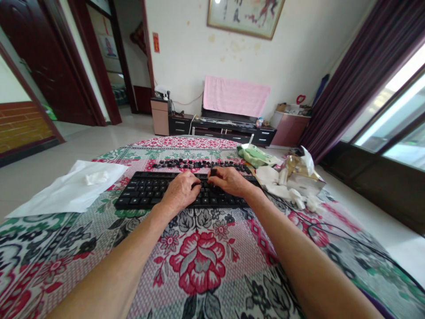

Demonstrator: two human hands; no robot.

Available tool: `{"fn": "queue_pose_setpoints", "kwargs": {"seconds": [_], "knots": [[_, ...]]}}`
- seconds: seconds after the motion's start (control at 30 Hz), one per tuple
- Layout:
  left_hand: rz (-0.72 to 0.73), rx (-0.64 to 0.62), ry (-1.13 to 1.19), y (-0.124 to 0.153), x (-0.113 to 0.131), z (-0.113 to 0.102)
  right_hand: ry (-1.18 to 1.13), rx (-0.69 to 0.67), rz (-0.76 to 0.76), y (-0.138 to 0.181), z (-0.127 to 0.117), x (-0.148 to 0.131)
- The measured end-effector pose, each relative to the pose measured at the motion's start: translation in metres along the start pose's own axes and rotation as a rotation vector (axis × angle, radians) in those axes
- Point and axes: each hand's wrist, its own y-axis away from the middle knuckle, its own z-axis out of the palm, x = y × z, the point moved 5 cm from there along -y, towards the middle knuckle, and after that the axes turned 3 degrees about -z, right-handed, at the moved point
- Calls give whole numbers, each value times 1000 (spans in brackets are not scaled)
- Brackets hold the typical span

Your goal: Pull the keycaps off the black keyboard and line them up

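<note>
A black keyboard [139,193] lies on the flowered tablecloth in front of me, with keys seated on its left part. My left hand [181,192] rests over the middle of the keyboard. Its fingers are curled and the thumb is close to the index finger; whatever may be between them is hidden. My right hand [229,180] is just to the right, above the keyboard's right part. Thumb and index finger pinch a small black keycap [213,171], held upright. Several loose black keycaps [179,164] lie in a row behind the keyboard.
White paper [71,188] with a crumpled tissue [97,177] lies at left. To the right are a green packet [255,155], crumpled tissues [295,197] and a tissue box [303,181]. A black cable [327,228] runs over the tablecloth [199,266] to the right.
</note>
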Motion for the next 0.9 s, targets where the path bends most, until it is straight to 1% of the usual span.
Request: {"fn": "queue_pose_setpoints", "kwargs": {"seconds": [0.07,0.17,0.27,0.43,0.57,0.67,0.73,0.83,0.9], "knots": [[4,-4,7,0,0,0,-58,23,19,1,2,4],[6,2,16,0,0,0,-164,91,57,4,4,15],[11,13,11,1,1,-1,-197,150,89,7,6,22],[12,10,-6,1,1,-1,-237,204,128,8,7,24],[11,6,17,0,0,0,-402,268,206,9,7,26],[11,4,27,0,-1,1,-489,289,245,10,6,27],[10,4,29,0,-1,2,-485,322,247,8,1,31],[7,4,25,0,-1,3,-405,403,229,-2,-10,39],[6,6,24,1,-1,3,-341,403,210,-13,-13,43]]}}
